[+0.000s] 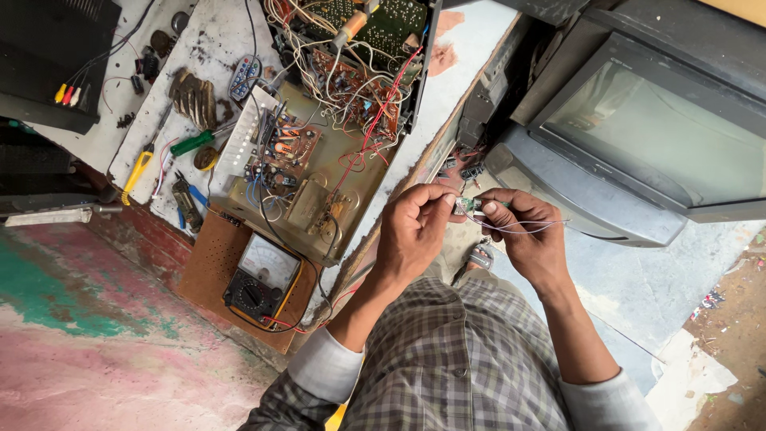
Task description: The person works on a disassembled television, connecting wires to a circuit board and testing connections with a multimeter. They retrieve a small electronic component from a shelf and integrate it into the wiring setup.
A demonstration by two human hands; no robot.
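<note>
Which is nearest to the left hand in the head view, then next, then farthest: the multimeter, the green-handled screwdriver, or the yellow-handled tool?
From the left hand:
1. Multimeter, lower left, on the brown board.
2. Green-handled screwdriver, farther left, on the white bench top.
3. Yellow-handled tool, farthest left, near the bench edge.

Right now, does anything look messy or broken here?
Yes. The open chassis on the bench has no cover, so its circuit boards and a tangle of loose wires show. The left hand and right hand pinch a small green board with thin wires trailing free.
</note>
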